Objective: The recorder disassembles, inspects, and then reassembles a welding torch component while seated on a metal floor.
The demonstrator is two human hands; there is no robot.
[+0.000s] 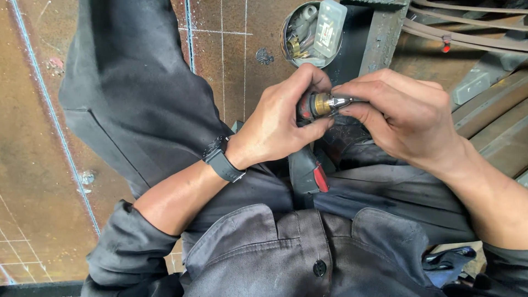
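View from above of a person in dark grey work clothes, both hands meeting over the lap. The left hand [278, 124], with a black watch [221, 159] on its wrist, is closed around the head of a torch [309, 165], a black tool with a red patch on its handle that runs down toward the body. At the top of the torch a brass threaded collar [320, 104] shows between the two hands. The right hand [404, 115] pinches a small silvery tip [342, 101] between thumb and fingers; the tip sits against the brass collar, pointing right. Both grips are tight on these parts. Just above the hands, on the rusty steel plate [33, 165] marked with chalk lines, stands a round tin [287, 34] holding small metal parts and a pale plastic case [330, 25] that leans out over its rim. To the right of the tin runs a grey steel bar [382, 36], and beyond it tan hoses [467, 36] cross the upper right corner. A blue-grey glove [451, 263] lies at the lower right, beside the person's jacket.
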